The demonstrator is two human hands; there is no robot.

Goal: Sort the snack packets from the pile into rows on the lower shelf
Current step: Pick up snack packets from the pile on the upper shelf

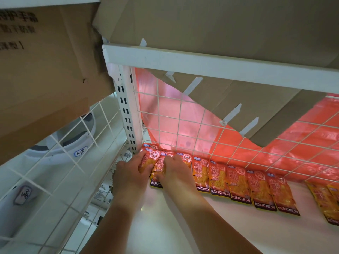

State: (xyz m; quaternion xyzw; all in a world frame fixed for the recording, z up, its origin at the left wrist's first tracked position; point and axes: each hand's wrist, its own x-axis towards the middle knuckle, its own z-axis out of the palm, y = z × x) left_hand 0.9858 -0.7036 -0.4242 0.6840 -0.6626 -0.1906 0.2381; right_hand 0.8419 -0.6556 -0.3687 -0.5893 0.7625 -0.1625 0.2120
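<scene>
Nearest, two bare forearms reach in over the white lower shelf [165, 226] toward its back left corner. The left hand [131, 171] has its fingers curled round one orange snack packet [146, 161], which overlaps the packets beside it. Just right of it, on the same cluster, the right hand [175, 168] lies over the neighbouring packets [160, 168], thumb at their near edge; whether it grips or only presses them I cannot tell. From that hand a row of packets [238, 184] runs rightward, side by side, tops against the wire grid [180, 114]. Further right, apart from the row, lie two more packets [322, 200]. Behind the grid hang a red plastic bag [165, 125] and cardboard [266, 107].
</scene>
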